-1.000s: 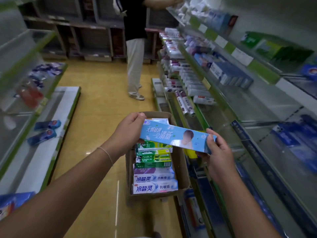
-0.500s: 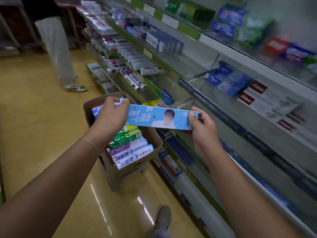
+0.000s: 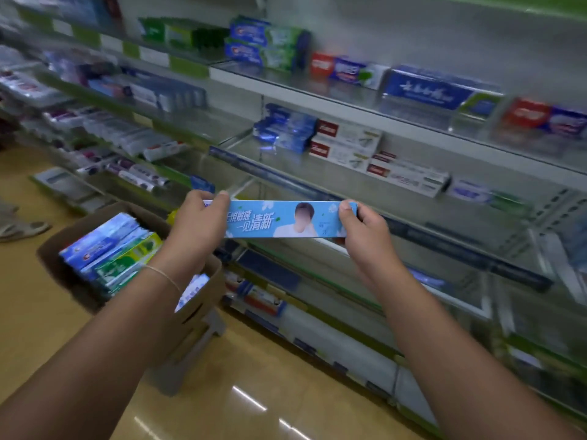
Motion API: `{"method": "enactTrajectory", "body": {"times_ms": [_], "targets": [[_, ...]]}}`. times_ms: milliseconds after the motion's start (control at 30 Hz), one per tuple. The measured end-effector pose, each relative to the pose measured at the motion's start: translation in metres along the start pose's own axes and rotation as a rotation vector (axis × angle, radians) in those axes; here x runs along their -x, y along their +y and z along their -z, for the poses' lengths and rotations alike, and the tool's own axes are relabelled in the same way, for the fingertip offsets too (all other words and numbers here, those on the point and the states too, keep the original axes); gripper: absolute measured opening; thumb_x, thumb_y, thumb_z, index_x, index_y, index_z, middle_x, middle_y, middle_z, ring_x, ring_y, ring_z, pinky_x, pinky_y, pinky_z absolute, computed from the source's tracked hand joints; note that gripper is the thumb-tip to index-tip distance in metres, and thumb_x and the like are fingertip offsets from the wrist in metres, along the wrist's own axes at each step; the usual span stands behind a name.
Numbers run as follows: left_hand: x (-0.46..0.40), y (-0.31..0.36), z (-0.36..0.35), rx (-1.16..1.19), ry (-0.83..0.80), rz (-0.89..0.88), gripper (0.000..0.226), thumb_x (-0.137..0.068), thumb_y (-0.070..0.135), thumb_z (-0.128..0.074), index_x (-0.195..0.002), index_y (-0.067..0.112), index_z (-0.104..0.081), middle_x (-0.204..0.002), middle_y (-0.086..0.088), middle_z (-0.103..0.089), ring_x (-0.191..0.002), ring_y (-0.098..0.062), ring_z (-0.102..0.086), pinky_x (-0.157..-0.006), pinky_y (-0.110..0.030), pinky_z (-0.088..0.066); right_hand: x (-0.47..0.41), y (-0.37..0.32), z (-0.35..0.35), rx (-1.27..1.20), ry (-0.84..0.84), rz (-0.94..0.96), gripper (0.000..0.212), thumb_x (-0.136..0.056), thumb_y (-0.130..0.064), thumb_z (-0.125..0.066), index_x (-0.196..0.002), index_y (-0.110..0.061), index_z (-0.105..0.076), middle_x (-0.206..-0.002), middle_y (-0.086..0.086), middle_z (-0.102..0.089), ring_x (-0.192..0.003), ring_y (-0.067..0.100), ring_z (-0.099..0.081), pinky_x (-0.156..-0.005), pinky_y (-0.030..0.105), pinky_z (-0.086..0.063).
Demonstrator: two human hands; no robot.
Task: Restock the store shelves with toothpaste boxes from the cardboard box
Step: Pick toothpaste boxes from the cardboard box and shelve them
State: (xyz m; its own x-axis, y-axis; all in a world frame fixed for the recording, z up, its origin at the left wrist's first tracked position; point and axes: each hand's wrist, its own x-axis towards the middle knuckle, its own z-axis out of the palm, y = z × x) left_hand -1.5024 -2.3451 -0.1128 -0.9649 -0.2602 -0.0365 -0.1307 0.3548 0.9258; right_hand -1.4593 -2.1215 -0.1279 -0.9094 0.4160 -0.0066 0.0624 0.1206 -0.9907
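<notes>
1. Cardboard box (image 3: 203, 300) sits low on your left on a grey stool (image 3: 187, 354), still well stocked with toothpaste boxes (image 3: 108, 252). Not the concern right now.
2. Your left hand (image 3: 198, 222) grips the left end of the light blue toothpaste box (image 3: 282, 219), fingers curled over its top edge, thumb side hidden behind it.
3. That box is in the air, level, long axis running left-right, printed face toward you. It sits in front of the shelf rail (image 3: 317, 192), roughly parallel to it, not yet on any shelf.
4. Your right hand (image 3: 365, 228) pinches the right end, fingertips wrapped round the short edge.
5. Key relation: the open shelf space (image 3: 397, 217) lies beyond and slightly right of the box, so your right hand is nearer to it. Stocked boxes (image 3: 406, 176) just above lie with the same left-right orientation.
6. My read: push forward, no rotation needed. Right end likely clears the rail first; keep it level.
</notes>
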Motion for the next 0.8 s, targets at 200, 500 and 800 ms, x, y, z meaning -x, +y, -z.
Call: {"method": "enactTrajectory", "body": {"times_ms": [200,500,800], "targets": [[0.08,0.039,-0.064,-0.012,-0.094,-0.079,0.03,-0.098,0.044,-0.046,-0.112,0.018,-0.051,-0.105,-0.005,-0.052,-0.085,-0.021,-0.052,-0.068,-0.03,-0.038,0.036,0.005,0.112,0.053,0.102,0.023,0.025,-0.1,-0.036,-0.051,-0.085,-0.024,-0.065,-0.083,-0.009,-0.063,-0.081,0.014,-0.058,-0.089,0.051,-0.053],[0.222,0.076,-0.171,0.059,-0.297,-0.149,0.026,-0.099,0.041,-0.048,-0.114,0.02,-0.047,-0.088,0.008,-0.049,-0.074,-0.003,-0.048,-0.057,-0.024,-0.036,0.103,0.025,0.288,0.043,0.318,0.048,0.025,-0.097,-0.042,-0.053,-0.09,-0.023,-0.067,-0.091,-0.007,-0.064,-0.085,0.015,-0.058,-0.081,0.039,-0.05],[0.328,0.118,-0.257,0.108,-0.452,-0.292,0.047,-0.093,0.049,-0.056,-0.123,0.013,-0.053,-0.11,-0.003,-0.058,-0.087,-0.013,-0.055,-0.07,-0.03,-0.04,0.18,0.033,0.428,0.057,0.542,0.053,0.028,-0.1,-0.04,-0.052,-0.087,-0.019,-0.065,-0.086,-0.002,-0.062,-0.081,0.015,-0.055,-0.072,0.039,-0.047]]}}
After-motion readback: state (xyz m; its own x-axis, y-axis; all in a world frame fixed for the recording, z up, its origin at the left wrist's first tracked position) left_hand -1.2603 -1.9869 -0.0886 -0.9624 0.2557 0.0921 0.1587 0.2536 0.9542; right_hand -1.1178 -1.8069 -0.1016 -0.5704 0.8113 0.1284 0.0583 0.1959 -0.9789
